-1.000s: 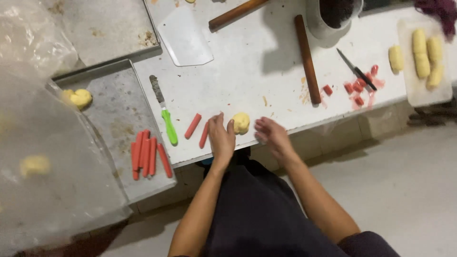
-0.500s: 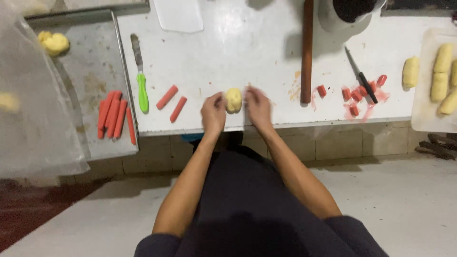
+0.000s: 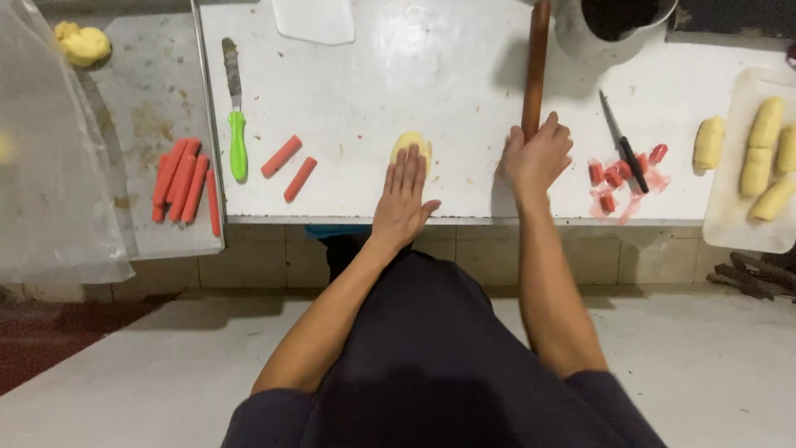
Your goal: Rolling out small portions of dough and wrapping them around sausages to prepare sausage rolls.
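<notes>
A small yellow dough piece (image 3: 410, 143) lies on the white worktop (image 3: 398, 75). My left hand (image 3: 402, 199) rests flat with its fingers spread, the fingertips pressing on the dough's near side. My right hand (image 3: 537, 156) closes around the near end of a brown wooden rolling pin (image 3: 536, 62) that lies pointing away from me. Two red sausage sticks (image 3: 290, 168) lie left of the dough.
A green-handled knife (image 3: 236, 124) lies at the worktop's left edge. A metal tray (image 3: 157, 108) holds several sausage sticks (image 3: 184, 178) and a dough lump (image 3: 83, 43). A black-handled knife (image 3: 623, 145), cut sausage bits (image 3: 613, 176), dough rolls on a board (image 3: 767, 149), a metal pot (image 3: 613, 21).
My right hand left the dough and moved right onto the rolling pin's end. My left hand opened flat on the dough. The view shifted slightly.
</notes>
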